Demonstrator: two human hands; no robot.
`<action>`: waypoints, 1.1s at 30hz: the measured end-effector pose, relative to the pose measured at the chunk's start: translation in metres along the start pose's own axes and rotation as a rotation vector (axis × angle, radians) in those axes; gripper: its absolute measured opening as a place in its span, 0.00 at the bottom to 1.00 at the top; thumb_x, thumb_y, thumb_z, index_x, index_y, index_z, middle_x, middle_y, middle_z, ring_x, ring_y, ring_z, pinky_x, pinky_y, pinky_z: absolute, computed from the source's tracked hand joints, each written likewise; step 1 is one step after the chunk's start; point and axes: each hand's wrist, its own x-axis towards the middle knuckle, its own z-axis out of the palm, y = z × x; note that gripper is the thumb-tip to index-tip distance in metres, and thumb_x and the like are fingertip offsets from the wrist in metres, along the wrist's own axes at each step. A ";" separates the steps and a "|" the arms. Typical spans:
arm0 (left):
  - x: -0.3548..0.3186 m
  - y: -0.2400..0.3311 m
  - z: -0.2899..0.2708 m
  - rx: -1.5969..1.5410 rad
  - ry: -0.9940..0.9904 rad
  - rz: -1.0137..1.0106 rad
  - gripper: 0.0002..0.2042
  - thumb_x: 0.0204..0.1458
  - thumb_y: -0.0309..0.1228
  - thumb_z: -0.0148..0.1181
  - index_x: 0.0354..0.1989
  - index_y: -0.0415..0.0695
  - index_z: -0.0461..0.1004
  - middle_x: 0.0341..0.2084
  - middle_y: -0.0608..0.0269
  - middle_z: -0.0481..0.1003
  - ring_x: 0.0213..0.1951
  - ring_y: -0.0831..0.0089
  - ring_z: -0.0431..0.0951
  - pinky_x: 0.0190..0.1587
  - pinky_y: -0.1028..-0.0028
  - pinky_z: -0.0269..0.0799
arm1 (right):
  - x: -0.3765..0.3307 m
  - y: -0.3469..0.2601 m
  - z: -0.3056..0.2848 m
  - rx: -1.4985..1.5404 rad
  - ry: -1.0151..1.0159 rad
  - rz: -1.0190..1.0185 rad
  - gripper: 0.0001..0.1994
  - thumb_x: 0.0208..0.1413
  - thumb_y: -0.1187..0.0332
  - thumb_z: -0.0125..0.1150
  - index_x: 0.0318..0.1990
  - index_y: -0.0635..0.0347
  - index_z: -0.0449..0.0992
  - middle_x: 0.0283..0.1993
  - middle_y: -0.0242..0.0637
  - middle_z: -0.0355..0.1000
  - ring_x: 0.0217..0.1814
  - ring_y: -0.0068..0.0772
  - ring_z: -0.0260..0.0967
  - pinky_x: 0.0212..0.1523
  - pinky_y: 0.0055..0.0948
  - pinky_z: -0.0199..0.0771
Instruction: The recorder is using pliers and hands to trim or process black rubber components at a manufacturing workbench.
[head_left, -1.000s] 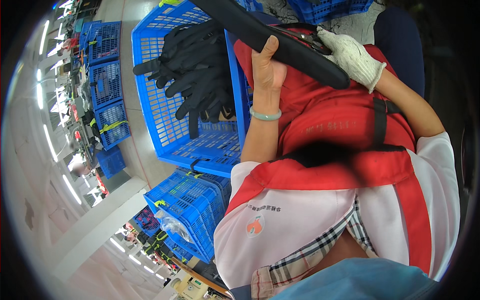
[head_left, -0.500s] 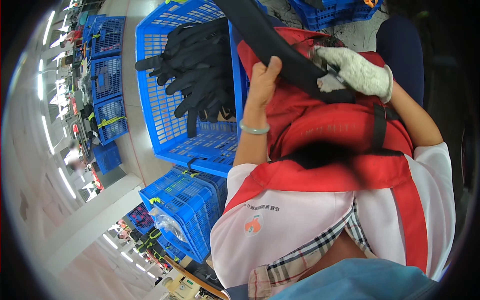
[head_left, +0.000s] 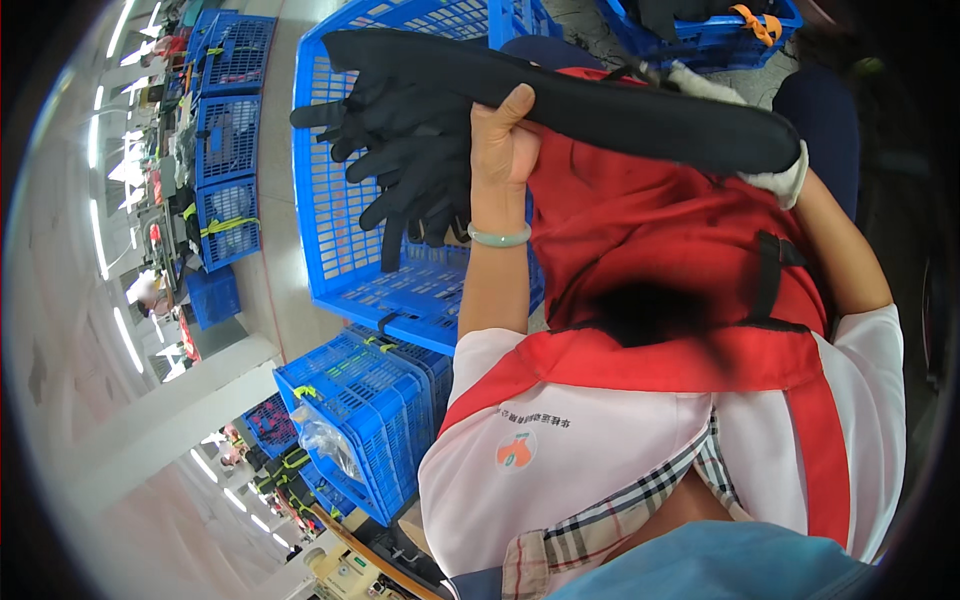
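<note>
A long, flat black padded strip [head_left: 660, 118] lies across in front of me, its rounded end to the right. My left hand [head_left: 503, 145], bare with a pale bangle at the wrist, grips its lower edge near the middle, thumb on top. My right hand [head_left: 705, 84], in a white knit glove, is behind the strip's right part, mostly hidden. Its fingers look curled, and a small dark, greyish thing shows by the fingertips, too unclear to name. Beneath both hands is my red apron [head_left: 640, 220]. The strip's left end reaches over a pile of similar black strips [head_left: 400, 180].
The pile lies in a blue mesh crate [head_left: 312, 200] at my left. Another blue crate [head_left: 690, 45] with an orange strap stands at the far right. Stacked blue crates [head_left: 375, 420] are at near left, more [head_left: 228, 135] farther left along the aisle.
The strip has swung from steeply slanted to nearly level, its rounded end now up at the right. My gloved right hand has gone from in front of it to behind it.
</note>
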 end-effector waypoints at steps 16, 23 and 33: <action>-0.012 -0.032 0.030 0.139 -0.061 -0.100 0.19 0.42 0.12 0.63 0.43 0.41 0.74 0.37 0.63 0.76 0.40 0.70 0.77 0.49 0.72 0.72 | -0.005 0.001 -0.003 -1.580 0.055 -0.507 0.28 0.48 0.70 0.60 0.58 0.62 0.62 0.35 0.52 0.71 0.40 0.54 0.70 0.39 0.43 0.70; -0.015 -0.036 0.037 0.130 0.009 -0.080 0.17 0.40 0.11 0.65 0.39 0.41 0.74 0.33 0.64 0.76 0.36 0.72 0.77 0.44 0.74 0.74 | -0.010 0.000 0.008 -1.492 0.101 -0.293 0.23 0.51 0.67 0.59 0.55 0.63 0.65 0.37 0.53 0.72 0.41 0.55 0.71 0.40 0.43 0.71; -0.010 -0.029 0.025 0.036 0.027 -0.078 0.14 0.47 0.17 0.62 0.43 0.43 0.73 0.37 0.66 0.76 0.41 0.71 0.76 0.50 0.69 0.72 | -0.006 0.011 0.001 -1.425 0.123 -0.270 0.24 0.54 0.61 0.58 0.57 0.60 0.65 0.40 0.54 0.73 0.43 0.54 0.72 0.40 0.42 0.70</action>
